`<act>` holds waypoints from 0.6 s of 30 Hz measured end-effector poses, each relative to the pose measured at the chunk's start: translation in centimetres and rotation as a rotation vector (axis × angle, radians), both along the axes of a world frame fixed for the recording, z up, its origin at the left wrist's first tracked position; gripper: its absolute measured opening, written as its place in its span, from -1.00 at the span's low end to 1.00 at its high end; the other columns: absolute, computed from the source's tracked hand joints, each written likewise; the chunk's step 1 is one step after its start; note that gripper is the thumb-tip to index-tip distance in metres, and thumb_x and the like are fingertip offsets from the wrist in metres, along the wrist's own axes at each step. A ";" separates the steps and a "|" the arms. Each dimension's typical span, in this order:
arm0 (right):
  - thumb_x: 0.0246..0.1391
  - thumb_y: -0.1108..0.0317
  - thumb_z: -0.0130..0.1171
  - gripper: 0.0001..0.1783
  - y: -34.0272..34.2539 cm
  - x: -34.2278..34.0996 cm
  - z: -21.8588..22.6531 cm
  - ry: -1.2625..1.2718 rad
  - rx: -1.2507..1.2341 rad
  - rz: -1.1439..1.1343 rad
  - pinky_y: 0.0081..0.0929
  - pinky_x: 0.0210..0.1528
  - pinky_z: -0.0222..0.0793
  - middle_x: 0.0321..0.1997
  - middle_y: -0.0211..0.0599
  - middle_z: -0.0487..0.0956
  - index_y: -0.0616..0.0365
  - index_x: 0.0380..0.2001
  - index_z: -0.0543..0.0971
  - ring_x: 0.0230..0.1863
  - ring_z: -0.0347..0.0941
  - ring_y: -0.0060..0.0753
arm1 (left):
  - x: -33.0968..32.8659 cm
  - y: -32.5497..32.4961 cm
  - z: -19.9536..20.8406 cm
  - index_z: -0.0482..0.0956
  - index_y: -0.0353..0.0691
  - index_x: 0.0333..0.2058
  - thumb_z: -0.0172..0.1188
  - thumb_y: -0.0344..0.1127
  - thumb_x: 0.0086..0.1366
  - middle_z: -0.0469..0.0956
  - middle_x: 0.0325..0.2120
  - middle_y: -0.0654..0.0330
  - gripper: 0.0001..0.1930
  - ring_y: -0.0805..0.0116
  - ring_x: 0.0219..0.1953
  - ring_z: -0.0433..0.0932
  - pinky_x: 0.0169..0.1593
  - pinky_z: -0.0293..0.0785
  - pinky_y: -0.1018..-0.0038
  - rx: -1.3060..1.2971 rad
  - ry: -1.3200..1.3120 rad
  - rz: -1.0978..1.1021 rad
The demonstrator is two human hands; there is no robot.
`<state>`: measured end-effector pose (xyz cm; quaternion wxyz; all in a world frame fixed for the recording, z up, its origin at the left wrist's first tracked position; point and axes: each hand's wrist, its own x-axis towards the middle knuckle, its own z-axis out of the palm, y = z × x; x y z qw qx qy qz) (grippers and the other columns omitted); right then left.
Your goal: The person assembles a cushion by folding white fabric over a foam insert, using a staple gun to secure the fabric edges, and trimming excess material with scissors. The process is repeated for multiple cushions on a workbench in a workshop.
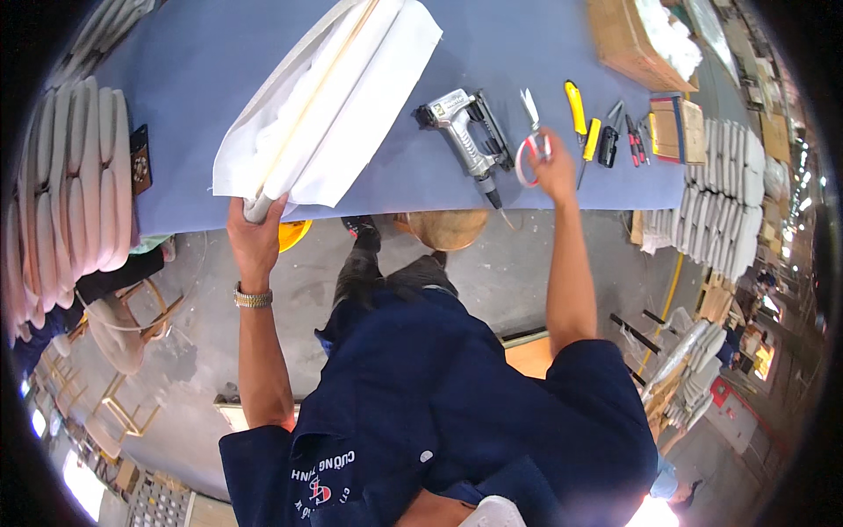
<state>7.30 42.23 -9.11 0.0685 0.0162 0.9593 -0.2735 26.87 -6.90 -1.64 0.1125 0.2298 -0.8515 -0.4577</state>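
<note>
My left hand (255,235) is closed round the grey, rounded near end of a long upholstered piece (351,114). White fabric lies spread open along it, showing white stuffing and a thin wooden strip down the middle. The piece rests slanting on the blue-covered table (518,44). My right hand (555,169) grips the red-and-white handles of a pair of scissors (529,110), whose blades point away from me. Left of the scissors, a silver staple gun (465,132) lies on the table with its air hose fitting toward me.
Yellow-handled tools (575,105), dark screwdrivers (634,140) and a small box (676,130) lie at the right. Behind them stands a carton (637,44) with white stuffing. Stacked grey cushions (79,176) flank the table's left, more (724,176) its right. A round wooden stool (448,230) sits under the near edge.
</note>
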 end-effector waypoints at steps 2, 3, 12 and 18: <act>0.12 0.13 0.39 -0.30 2.4 -3.7 -1.7 0.133 0.107 0.063 -0.14 0.15 0.50 0.19 -0.03 0.63 0.01 0.31 0.46 0.14 0.60 0.06 | 0.3 0.9 0.2 0.55 -0.46 0.04 0.49 -0.21 0.25 0.70 -0.11 -0.04 -0.48 0.27 -0.10 0.66 -0.01 0.57 0.33 -0.051 -0.011 0.014; 0.16 0.06 0.35 -0.31 3.0 -5.4 -1.9 0.158 0.168 0.066 -0.08 0.19 0.48 0.22 0.00 0.61 0.02 0.32 0.46 0.19 0.56 0.15 | 0.6 1.1 0.1 0.56 -0.47 0.03 0.49 -0.22 0.25 0.70 -0.12 -0.04 -0.49 0.27 -0.11 0.66 -0.01 0.57 0.33 -0.088 -0.033 0.032; 0.26 0.20 0.27 -0.62 2.4 4.3 -4.2 -0.005 -0.424 0.236 -0.33 0.00 0.56 -0.11 -0.11 0.75 0.17 0.05 0.66 -0.07 0.71 -0.25 | 1.3 4.8 -0.4 0.58 -0.39 0.09 0.50 -0.25 0.21 0.71 -0.07 -0.03 -0.47 0.23 -0.05 0.68 0.05 0.55 0.34 -0.163 -0.041 0.155; 0.30 0.35 0.25 -0.72 15.6 21.2 -14.7 -0.404 -0.670 0.032 -0.45 -0.20 0.61 -0.15 -0.24 0.72 0.27 0.00 0.65 -0.20 0.66 -0.45 | 0.8 4.9 -0.6 0.60 -0.39 0.04 0.51 -0.19 0.20 0.72 -0.11 -0.03 -0.47 0.19 -0.06 0.69 0.04 0.55 0.31 -0.147 -0.099 0.136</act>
